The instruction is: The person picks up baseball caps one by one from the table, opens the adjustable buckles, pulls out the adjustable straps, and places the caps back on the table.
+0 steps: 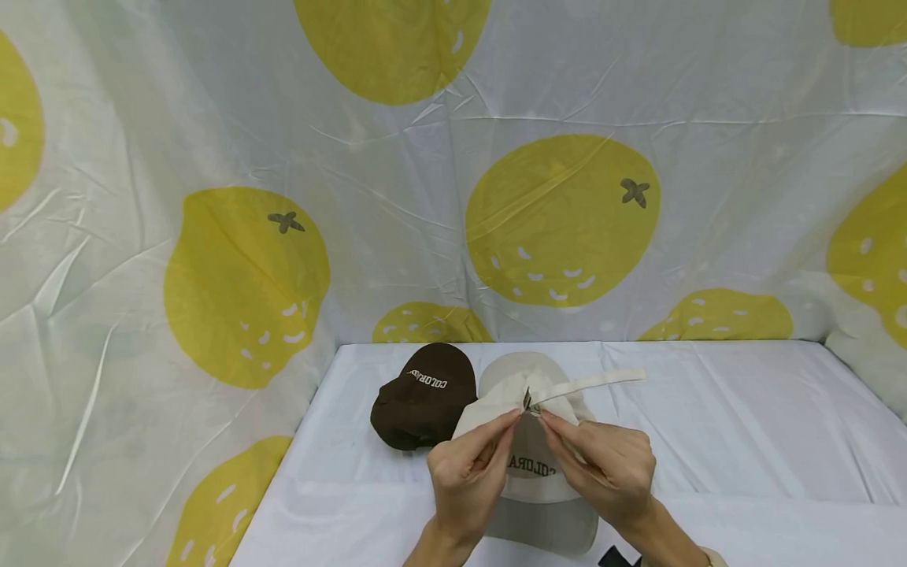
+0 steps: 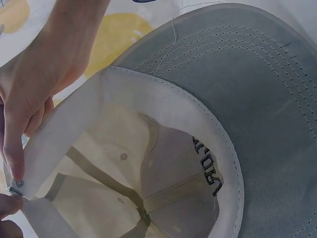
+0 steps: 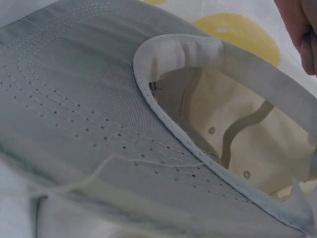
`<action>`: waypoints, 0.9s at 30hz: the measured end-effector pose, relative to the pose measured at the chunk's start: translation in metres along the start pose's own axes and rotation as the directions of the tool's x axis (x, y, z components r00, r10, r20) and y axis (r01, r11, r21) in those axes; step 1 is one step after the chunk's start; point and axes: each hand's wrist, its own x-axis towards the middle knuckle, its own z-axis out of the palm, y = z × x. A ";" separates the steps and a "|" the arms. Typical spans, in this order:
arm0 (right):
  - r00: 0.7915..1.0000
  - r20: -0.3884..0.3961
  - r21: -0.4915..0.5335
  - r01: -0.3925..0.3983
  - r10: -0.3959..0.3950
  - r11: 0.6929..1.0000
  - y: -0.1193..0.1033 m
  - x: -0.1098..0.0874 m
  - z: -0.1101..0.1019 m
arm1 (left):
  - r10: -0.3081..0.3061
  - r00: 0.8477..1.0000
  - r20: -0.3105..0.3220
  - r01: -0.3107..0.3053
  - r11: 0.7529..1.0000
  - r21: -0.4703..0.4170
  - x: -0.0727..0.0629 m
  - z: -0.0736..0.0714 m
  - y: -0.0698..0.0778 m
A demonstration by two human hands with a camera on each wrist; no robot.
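Observation:
My left hand (image 1: 468, 472) and right hand (image 1: 609, 465) pinch the back of a cream baseball cap (image 1: 489, 409) close together, at its strap fastening (image 1: 531, 405). A loose strap end (image 1: 602, 381) sticks out to the right. The cap's inside faces me, with the lettering showing reversed and the grey underside of its brim (image 1: 542, 524) at the bottom. In the left wrist view, my right hand (image 2: 29, 94) has a finger by a small metal snap (image 2: 19, 183). The right wrist view shows the brim (image 3: 84, 99) and part of my left hand (image 3: 302, 37).
To the left on the white-covered table (image 1: 744, 441) lies a dark brown cap (image 1: 432, 394) with white lettering. Behind the held cap is a pale grey rounded shape (image 1: 520, 362), mostly hidden. A lemon-print curtain (image 1: 397, 205) hangs at the back and left.

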 end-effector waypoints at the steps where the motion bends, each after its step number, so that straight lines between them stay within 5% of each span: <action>1: 1.000 -0.003 0.001 0.003 -0.003 1.000 0.000 0.001 0.000 | -0.007 1.000 0.004 0.007 1.000 -0.003 0.000 0.000 0.001; 27: 0.999 -0.048 -0.027 0.014 -0.015 1.000 -0.002 0.002 -0.001 | -0.032 0.999 0.035 0.034 0.997 -0.063 -0.002 -0.002 0.006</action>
